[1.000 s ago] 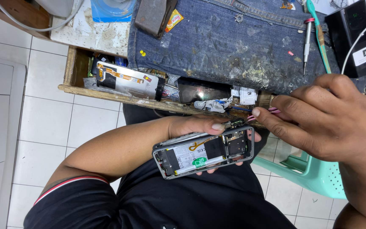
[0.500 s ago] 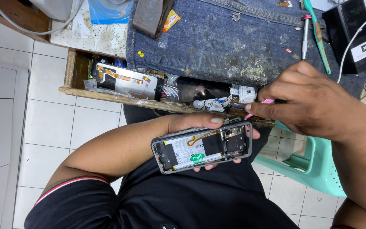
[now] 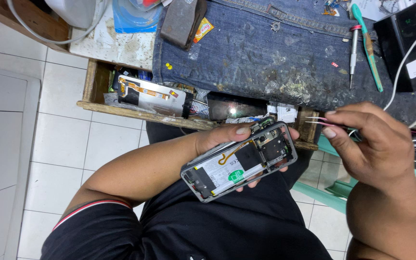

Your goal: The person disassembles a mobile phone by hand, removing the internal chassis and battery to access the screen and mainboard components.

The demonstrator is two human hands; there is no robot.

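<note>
Denim-covered bench (image 3: 275,53) over white tile floor (image 3: 49,144); hands w/ opened phone (image 3: 239,161), tweezers (image 3: 321,121).

My single head camera looks steeply down, close over my left hand (image 3: 227,139) gripping the opened phone (image 3: 239,161), lap below.

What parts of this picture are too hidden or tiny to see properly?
Head view only:
- Tweezers: the right hand covers their handle.
- Phone: its underside faces away, against the left hand.
- Screws inside the phone: too small.
- Black box: cut off by the right edge.
</note>
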